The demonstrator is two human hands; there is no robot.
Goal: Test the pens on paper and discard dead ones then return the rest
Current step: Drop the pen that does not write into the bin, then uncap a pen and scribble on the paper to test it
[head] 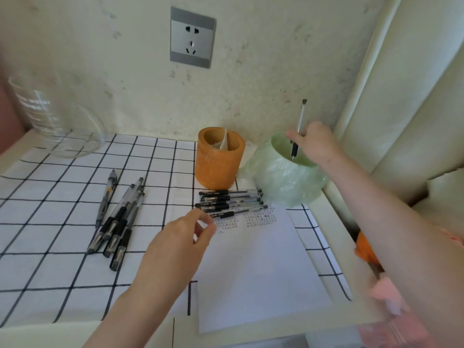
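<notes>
**A:** Where is the pen that's being judged right now?

**B:** The right hand (315, 141) is pinching a clear-barrelled pen (300, 129) between thumb and fingers. It's pointing tip down over the mouth of the green bag-lined bin (281, 179), so I'm reading it as a dead one going out.

**A:** And the left hand?

**B:** The left hand (180, 237) is hovering over the top of the test paper (256, 267). Its fingers are loosely curled and holding nothing. It's just beside the row of pens (229, 203) lying across the paper's upper edge.

**A:** What's worrying you?

**B:** The orange pen holder (218, 167) is standing right next to the bin, so a careless drop could be putting a dead pen in with the keepers. The pen could also be glancing off the rim and slipping behind, by the padded wall. And the left hand, reaching without a look, could be nudging that row and rolling the pens into the scribbles.

**A:** Which pile is the tested one?

**B:** I can't tell. A second cluster of pens (118, 222) is lying apart on the checked cloth (62, 197), and nothing is marking either group.

**A:** Anything else you're missing?

**B:** The bin's inside is hidden and the scribbles are too small to read. I can't identify the pale thing in the holder. The pink and orange shapes at the right edge are blurring out.
</notes>
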